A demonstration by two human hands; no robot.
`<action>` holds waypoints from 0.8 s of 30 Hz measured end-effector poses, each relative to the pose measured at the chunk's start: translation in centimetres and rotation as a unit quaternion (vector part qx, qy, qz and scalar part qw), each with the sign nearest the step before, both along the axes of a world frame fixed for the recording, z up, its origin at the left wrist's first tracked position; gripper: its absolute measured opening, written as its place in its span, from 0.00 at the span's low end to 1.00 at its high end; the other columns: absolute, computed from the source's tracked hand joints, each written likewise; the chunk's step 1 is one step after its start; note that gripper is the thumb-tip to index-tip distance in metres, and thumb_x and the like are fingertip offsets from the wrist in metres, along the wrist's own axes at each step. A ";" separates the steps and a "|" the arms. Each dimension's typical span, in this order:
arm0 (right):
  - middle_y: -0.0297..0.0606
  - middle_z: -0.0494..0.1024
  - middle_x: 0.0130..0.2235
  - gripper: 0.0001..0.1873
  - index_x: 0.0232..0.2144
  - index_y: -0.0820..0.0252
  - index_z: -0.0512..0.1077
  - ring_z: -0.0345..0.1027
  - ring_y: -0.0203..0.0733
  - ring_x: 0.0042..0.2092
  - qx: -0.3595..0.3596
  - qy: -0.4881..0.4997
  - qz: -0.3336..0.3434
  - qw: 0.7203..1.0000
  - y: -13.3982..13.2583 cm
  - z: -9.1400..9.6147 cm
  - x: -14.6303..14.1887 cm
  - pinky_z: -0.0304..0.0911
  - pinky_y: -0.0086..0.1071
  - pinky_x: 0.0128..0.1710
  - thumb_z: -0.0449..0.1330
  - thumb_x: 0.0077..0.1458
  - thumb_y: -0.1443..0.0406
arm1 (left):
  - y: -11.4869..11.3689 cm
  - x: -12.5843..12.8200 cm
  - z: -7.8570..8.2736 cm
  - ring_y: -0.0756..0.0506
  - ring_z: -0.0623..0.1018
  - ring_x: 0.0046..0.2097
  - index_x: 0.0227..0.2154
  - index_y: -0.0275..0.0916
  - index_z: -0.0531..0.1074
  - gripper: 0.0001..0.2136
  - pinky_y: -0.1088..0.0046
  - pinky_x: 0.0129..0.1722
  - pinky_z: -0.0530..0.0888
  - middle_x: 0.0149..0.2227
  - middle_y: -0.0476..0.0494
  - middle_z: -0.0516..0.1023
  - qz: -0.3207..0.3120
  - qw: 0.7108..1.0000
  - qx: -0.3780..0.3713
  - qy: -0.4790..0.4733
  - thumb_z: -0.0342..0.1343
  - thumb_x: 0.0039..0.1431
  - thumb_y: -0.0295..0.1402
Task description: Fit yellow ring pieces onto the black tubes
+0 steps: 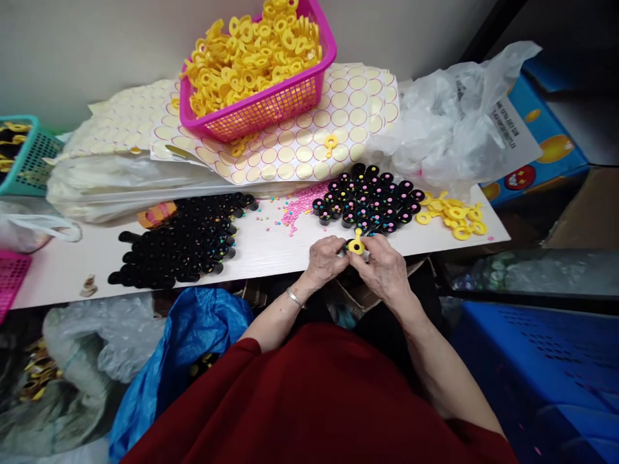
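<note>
My left hand (326, 261) and my right hand (384, 264) meet at the table's front edge, fingers pinched together round a small black tube with a yellow ring cap (356, 245) on it. Just beyond them stands a cluster of upright black tubes (370, 196) filled with coloured beads. Loose pink beads (300, 205) lie to its left. A small heap of yellow ring caps (457, 217) lies to the right of the cluster. A pile of empty black tubes (186, 241) lies on its side at the left of the white table (271, 248).
A pink basket (271, 106) heaped with yellow caps stands at the back on sheets of round stickers (309, 148). Clear plastic bags (449, 122) lie back right. A teal basket (26, 154) sits far left, a blue crate (541, 367) lower right, a blue bag (188, 341) below the table.
</note>
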State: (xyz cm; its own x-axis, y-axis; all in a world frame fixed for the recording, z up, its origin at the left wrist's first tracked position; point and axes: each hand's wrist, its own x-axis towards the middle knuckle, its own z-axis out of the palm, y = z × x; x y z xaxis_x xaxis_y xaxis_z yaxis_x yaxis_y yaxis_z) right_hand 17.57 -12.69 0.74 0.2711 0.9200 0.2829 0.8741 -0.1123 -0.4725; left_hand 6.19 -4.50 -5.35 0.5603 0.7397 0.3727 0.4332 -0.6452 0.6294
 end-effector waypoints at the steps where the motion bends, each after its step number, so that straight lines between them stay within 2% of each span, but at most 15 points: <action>1: 0.41 0.71 0.35 0.15 0.39 0.62 0.71 0.65 0.40 0.33 -0.011 -0.011 0.000 1.000 0.2 -0.1 -0.1 0.60 0.31 0.31 0.52 0.56 0.58 | 0.0 0.0 0.0 0.51 0.65 0.26 0.22 0.38 0.70 0.06 0.75 0.28 0.62 0.21 0.50 0.67 -0.001 1.000 -0.003 0.004 0.54 0.50 0.32; 8: 0.41 0.69 0.34 0.13 0.36 0.63 0.71 0.64 0.41 0.32 -0.065 -0.026 0.002 0.998 0.9 -0.1 0.0 0.59 0.31 0.31 0.51 0.55 0.60 | 0.0 0.1 0.2 0.51 0.64 0.25 0.19 0.39 0.67 0.08 0.74 0.28 0.60 0.20 0.50 0.65 -0.005 1.000 -0.003 0.014 0.52 0.52 0.32; 12: 0.41 0.68 0.33 0.11 0.34 0.63 0.71 0.64 0.42 0.32 -0.068 -0.009 0.005 0.998 1.4 -0.2 -0.2 0.60 0.32 0.32 0.51 0.54 0.63 | 0.0 -0.1 0.4 0.50 0.65 0.25 0.20 0.38 0.69 0.07 0.73 0.28 0.61 0.20 0.49 0.65 -0.015 1.000 -0.020 0.003 0.52 0.51 0.31; 16: 0.41 0.68 0.32 0.10 0.33 0.62 0.72 0.63 0.40 0.32 -0.046 0.034 -0.004 0.998 1.5 -0.7 -0.2 0.61 0.31 0.32 0.52 0.53 0.64 | 0.4 -0.6 1.0 0.51 0.67 0.27 0.28 0.36 0.74 0.06 0.74 0.28 0.65 0.25 0.48 0.70 -0.036 0.987 -0.127 -0.090 0.53 0.49 0.29; 19: 0.40 0.68 0.33 0.10 0.33 0.62 0.72 0.64 0.39 0.31 -0.030 0.099 -0.019 0.994 1.4 -1.1 -0.3 0.63 0.32 0.31 0.53 0.52 0.63 | 0.7 -0.5 1.6 0.51 0.71 0.29 0.33 0.36 0.76 0.09 0.75 0.30 0.68 0.31 0.46 0.74 -0.006 0.951 -0.250 -0.181 0.54 0.50 0.30; 22: 0.40 0.69 0.35 0.12 0.36 0.62 0.73 0.65 0.37 0.30 0.002 0.189 -0.048 0.981 1.1 -1.7 -0.7 0.65 0.33 0.33 0.55 0.51 0.62 | 0.6 0.2 2.0 0.50 0.73 0.32 0.27 0.35 0.77 0.10 0.75 0.33 0.70 0.30 0.45 0.76 0.005 0.914 -0.347 -0.209 0.55 0.53 0.36; 24: 0.40 0.69 0.37 0.15 0.39 0.62 0.73 0.66 0.35 0.29 0.024 0.275 -0.063 0.959 0.8 -2.1 -1.2 0.67 0.33 0.32 0.57 0.50 0.60 | 0.4 0.7 2.2 0.50 0.74 0.32 0.24 0.35 0.76 0.12 0.75 0.34 0.71 0.27 0.45 0.75 0.011 0.907 -0.368 -0.206 0.55 0.54 0.39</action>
State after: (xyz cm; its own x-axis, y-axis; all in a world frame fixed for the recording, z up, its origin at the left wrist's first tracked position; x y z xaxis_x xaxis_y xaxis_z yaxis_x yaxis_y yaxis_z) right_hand 16.41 -11.92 -1.35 0.5004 0.8593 0.1059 0.4717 -0.1680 -0.8656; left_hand 6.88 -4.11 -3.19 0.4679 0.8823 -0.0516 0.0709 0.0207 0.9973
